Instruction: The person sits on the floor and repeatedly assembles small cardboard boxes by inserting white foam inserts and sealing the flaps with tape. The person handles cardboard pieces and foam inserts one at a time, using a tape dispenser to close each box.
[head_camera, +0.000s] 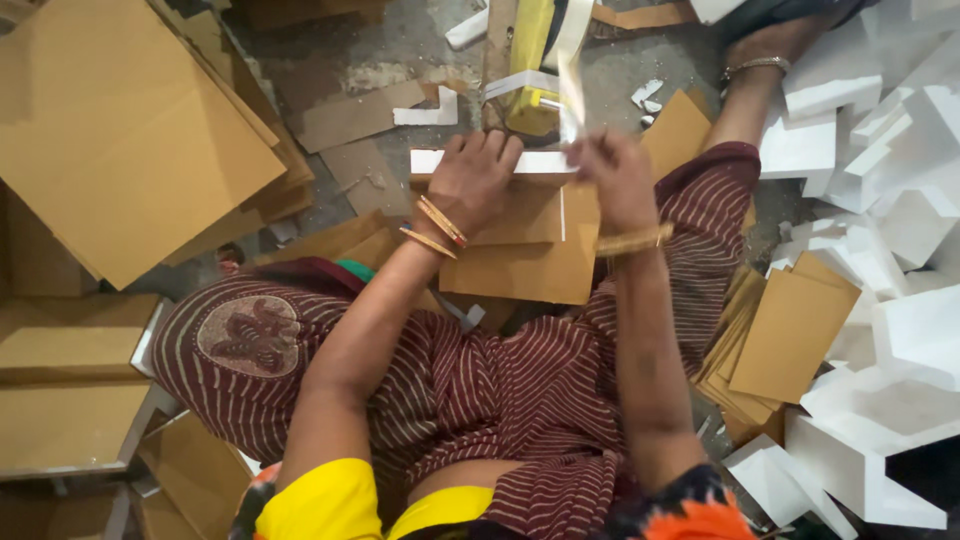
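Down on floor, person seated, brown cardboard piece across lap as landmark. Left hand pressed flat, fingers spread, on cardboard's far edge, touching white foam strip lying along that edge; nothing clasped. Right hand at cardboard's far right corner, fingers pinched closed on tape strip running up to yellow tape dispenser just beyond cardboard; pinch blurred, probably tape end. Stack of cardboard sheets right of cardboard, white foam blocks beyond them.
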